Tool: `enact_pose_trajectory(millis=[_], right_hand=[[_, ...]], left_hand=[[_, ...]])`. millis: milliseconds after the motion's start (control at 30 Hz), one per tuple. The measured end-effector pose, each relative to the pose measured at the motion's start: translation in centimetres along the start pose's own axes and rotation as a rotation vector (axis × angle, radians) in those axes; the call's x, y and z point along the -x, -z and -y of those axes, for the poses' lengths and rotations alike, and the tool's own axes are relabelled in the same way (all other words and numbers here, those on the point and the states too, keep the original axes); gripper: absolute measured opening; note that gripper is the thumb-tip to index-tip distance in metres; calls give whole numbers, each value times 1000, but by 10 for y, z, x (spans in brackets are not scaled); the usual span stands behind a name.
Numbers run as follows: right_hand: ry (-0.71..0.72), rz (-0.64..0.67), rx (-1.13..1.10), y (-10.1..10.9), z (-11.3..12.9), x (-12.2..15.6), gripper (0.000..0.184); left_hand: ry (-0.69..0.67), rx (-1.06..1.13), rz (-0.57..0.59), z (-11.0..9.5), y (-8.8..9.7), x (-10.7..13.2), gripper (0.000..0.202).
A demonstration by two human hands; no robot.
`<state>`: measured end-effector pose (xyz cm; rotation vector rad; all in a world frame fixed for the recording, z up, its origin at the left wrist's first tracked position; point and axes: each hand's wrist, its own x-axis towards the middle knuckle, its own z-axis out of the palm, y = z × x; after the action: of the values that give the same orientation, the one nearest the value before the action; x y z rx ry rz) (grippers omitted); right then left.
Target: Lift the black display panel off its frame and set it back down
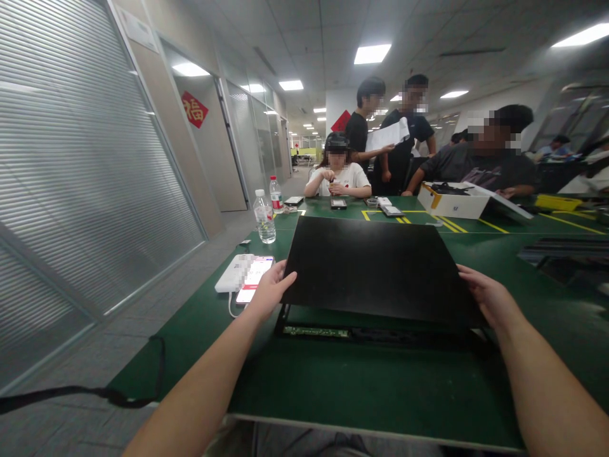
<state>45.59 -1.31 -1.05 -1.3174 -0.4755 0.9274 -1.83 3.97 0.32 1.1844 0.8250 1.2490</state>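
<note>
A large flat black panel is tilted up above a black frame with a green circuit strip on the green table. My left hand grips the panel's near left corner, thumb on top. On the panel's near right edge, my right hand holds on with fingers curled under it. The near edge is raised off the frame.
A phone on a white power bank lies left of the panel, with two water bottles behind. A white box and small devices sit farther back. Several people sit or stand at the far end. A glass wall runs along the left.
</note>
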Motion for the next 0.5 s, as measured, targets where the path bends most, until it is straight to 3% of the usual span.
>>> enact_pose_trajectory(millis=[100, 233, 367, 500], right_hand=[[4, 101, -94, -6, 13, 21, 54], [-52, 166, -182, -8, 21, 37, 52], [-83, 172, -229, -10, 22, 38, 48], [-51, 133, -309, -11, 23, 30, 51]], left_hand=[[-1, 16, -2, -2, -1, 0, 70], [24, 38, 13, -5, -4, 0, 66], [64, 18, -78, -8, -4, -1, 47], [196, -71, -141, -13, -4, 0, 37]])
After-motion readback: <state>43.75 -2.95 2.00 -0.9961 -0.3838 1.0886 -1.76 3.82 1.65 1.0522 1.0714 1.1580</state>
